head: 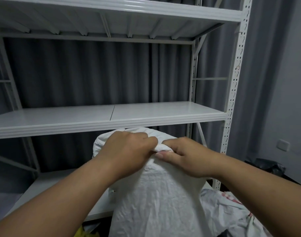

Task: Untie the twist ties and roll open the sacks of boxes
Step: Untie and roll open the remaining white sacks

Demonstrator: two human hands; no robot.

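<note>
Both forearms reaching forward, left hand [129,147] and right hand [185,156] gripping white sack [156,202] top, fingers curling round bunched fabric, below shelf [112,117].

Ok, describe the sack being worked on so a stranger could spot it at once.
Find the white metal shelving against the grey curtain. Directly before it stands a tall white woven sack. Unlike the flattened white sack with red print to its right, both hands grip its bunched top.

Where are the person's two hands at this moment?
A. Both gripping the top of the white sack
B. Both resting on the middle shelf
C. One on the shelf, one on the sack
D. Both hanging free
A: the left hand and right hand both pinch the bunched top of the white sack.
</note>
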